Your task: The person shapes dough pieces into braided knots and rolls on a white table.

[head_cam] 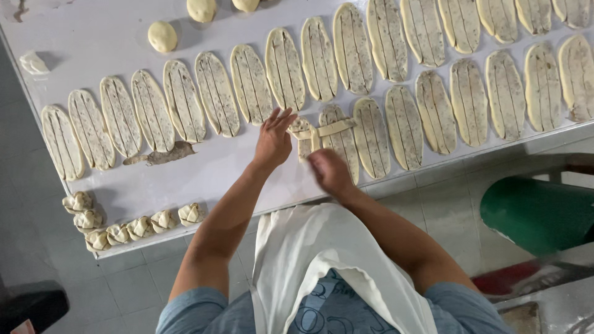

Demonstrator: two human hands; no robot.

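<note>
1. Hands meet over one slit dough oval [331, 139] near the white table's [204, 173] front edge.
2. Left hand [273, 141] has its fingers spread, fingertips touching a folded strip [303, 128].
3. Right hand [330, 172] is blurred; I cannot tell its grip.
4. Beyond the fingertips lie rows of flat ovals [250, 83]; far left of the left hand sit knotted pieces [133, 227].

Your left hand [272, 141] presses flat on a folded strip of dough [307, 136] while your right hand [330, 172] rests just beside it on the white table [204, 173].
</note>
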